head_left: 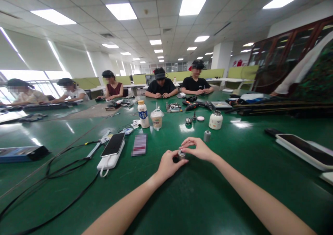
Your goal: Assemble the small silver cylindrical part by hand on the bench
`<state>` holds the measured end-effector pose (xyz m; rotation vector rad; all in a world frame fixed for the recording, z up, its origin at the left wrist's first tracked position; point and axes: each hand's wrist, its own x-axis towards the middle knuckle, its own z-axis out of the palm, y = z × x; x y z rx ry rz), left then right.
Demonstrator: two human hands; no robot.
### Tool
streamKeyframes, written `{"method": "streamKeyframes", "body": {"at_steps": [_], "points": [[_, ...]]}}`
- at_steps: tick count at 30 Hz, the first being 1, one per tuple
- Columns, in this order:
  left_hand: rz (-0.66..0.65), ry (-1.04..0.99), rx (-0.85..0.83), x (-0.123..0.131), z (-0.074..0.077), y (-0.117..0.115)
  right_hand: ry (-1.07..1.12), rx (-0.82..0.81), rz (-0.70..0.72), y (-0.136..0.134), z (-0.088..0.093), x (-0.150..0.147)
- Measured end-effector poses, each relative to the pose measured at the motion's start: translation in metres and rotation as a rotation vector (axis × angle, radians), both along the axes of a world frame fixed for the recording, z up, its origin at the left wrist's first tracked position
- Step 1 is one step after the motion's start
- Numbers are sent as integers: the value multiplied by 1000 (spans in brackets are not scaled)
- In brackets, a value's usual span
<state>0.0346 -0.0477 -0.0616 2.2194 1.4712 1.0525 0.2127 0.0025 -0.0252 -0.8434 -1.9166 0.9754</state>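
A small grey metal cylinder (181,155) stands on the green table in front of me. My left hand (168,164) is closed around it, thumb on the near side and fingers on the far side. Over its top, my right hand (198,149) has its thumb and fingers bent into a pinch; whatever lies between those fingertips is too small to make out. A similar metal cylinder (207,136) stands just beyond my right hand, untouched.
Beyond my hands are a white jar (215,120), a lidded drink cup (157,119), a bottle (143,114) and a circuit board (174,107). To the left lie a phone on a power bank (109,159) and black cables (65,174). Several people sit around the table.
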Motion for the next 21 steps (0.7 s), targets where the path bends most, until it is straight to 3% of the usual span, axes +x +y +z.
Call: {"method": "streamKeyframes", "body": {"at_steps": [16, 21], "points": [[-1, 12, -3, 0, -1, 1, -22, 21, 7, -10, 1, -8], [-5, 10, 7, 0, -2, 1, -20, 41, -68, -7, -3, -9]]}}
